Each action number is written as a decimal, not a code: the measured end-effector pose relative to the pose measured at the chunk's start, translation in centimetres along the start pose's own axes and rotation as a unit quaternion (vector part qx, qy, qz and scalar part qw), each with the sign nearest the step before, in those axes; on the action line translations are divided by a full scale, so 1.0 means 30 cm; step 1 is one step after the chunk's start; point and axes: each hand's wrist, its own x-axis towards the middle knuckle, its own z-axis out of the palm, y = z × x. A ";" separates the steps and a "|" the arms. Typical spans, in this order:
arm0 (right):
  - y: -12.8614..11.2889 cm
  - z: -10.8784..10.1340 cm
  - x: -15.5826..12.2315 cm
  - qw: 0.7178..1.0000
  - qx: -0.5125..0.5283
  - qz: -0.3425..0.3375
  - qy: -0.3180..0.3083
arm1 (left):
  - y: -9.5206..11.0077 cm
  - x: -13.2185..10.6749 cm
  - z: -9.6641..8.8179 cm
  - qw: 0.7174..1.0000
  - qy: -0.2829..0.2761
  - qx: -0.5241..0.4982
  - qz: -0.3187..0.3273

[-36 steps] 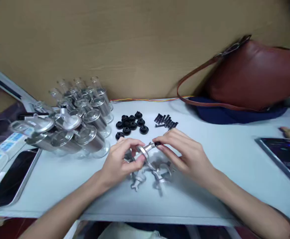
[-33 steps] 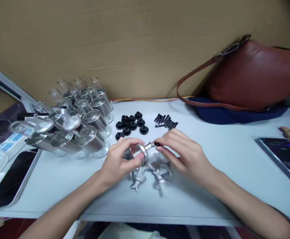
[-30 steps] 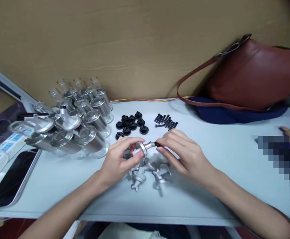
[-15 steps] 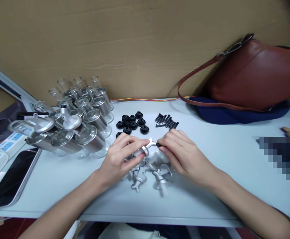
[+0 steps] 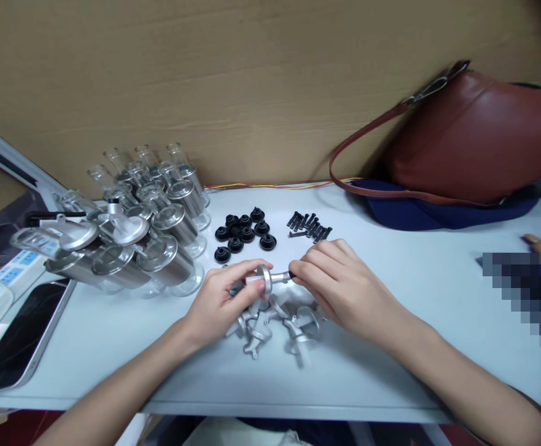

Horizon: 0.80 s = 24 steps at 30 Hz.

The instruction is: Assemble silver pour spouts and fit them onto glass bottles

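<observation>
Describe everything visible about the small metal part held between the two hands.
The metal part is small, silvery and matte, like cast aluminium: a round flange with a short stem lying roughly level, pointing right. The left hand pinches the flange end; the right hand holds a black screw at the stem's tip. It is held just above a pile of similar metal parts on the white table.

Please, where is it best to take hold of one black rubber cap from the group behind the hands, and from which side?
Take a black rubber cap by its raised centre knob, coming from above with two fingertips. Each cap sits flat on the table on its wide flange with the knob up, and the caps crowd together, so the sides are probably hard to reach. This one at the group's edge seems easiest.
</observation>
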 end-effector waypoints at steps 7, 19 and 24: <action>-0.017 0.008 0.006 0.971 0.182 0.143 -0.056 | -0.014 0.002 0.005 0.977 0.065 0.084 0.185; -0.019 -0.005 0.021 0.609 0.689 0.361 -0.156 | -0.034 -0.010 0.016 0.904 0.128 0.214 0.347; -0.037 -0.010 0.021 0.737 0.569 0.345 -0.114 | -0.001 -0.003 0.004 0.910 0.132 0.271 0.283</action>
